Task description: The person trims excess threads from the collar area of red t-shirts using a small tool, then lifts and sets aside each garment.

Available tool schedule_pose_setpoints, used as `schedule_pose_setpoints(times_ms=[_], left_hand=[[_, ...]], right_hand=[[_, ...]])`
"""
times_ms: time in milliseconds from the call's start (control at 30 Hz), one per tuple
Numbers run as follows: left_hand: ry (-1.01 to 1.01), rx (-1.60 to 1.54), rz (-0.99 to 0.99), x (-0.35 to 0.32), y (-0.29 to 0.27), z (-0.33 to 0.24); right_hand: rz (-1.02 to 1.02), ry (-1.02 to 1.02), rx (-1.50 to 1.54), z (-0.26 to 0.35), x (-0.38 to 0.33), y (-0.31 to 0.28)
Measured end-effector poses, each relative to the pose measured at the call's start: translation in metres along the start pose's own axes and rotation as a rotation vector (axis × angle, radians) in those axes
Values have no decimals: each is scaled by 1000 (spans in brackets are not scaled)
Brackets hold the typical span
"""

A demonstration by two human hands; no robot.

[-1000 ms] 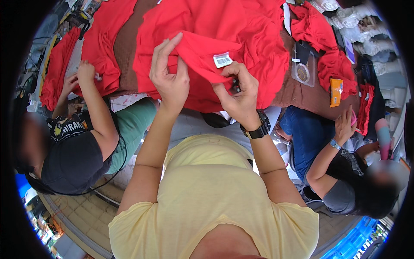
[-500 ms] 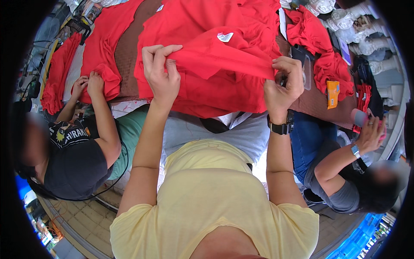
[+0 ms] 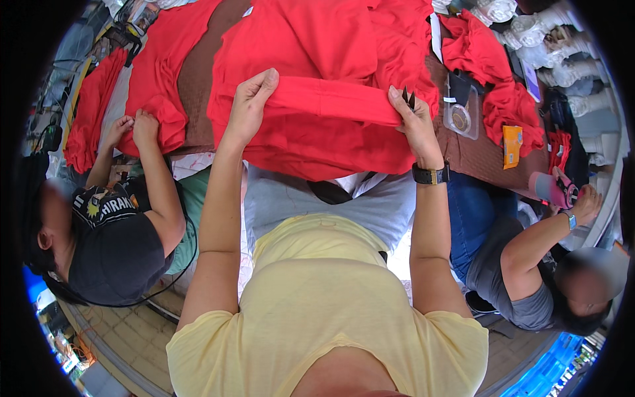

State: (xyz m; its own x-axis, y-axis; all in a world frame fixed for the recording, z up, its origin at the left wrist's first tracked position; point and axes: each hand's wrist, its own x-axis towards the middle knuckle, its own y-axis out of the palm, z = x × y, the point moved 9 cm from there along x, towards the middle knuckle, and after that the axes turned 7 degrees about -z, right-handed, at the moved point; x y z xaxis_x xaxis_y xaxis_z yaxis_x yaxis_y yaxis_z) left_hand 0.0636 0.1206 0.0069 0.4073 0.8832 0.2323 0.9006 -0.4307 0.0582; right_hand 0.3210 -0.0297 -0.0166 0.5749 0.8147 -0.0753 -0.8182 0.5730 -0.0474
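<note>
Red garment (image 3: 311,40) spreads over the brown tabletop (image 3: 476,155), its band (image 3: 324,99) held taut between the pinching left hand (image 3: 249,107) and right hand (image 3: 418,130); black pointed snips (image 3: 406,97) jut from the latter.

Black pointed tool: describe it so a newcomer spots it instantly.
On the brown-covered table, find the big red cloth before the person in yellow. Follow its held-up band rightward to that person's right hand. The black pointed tool sticks out there: two slim points, unlike the broad black watch strap at the wrist.
</note>
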Motion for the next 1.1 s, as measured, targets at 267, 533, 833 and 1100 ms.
schedule_pose_setpoints(times_ms=[267, 533, 833, 1100], left_hand=[[64, 348, -14, -7, 5, -7], [733, 1061, -556, -39, 32, -74], [528, 667, -45, -64, 65, -11], [428, 760, -37, -59, 62, 7]], right_hand=[[-122, -537, -423, 37, -10, 7], [60, -491, -484, 30, -23, 68], [-72, -515, -365, 30, -35, 64], [1, -408, -439, -4, -26, 68]])
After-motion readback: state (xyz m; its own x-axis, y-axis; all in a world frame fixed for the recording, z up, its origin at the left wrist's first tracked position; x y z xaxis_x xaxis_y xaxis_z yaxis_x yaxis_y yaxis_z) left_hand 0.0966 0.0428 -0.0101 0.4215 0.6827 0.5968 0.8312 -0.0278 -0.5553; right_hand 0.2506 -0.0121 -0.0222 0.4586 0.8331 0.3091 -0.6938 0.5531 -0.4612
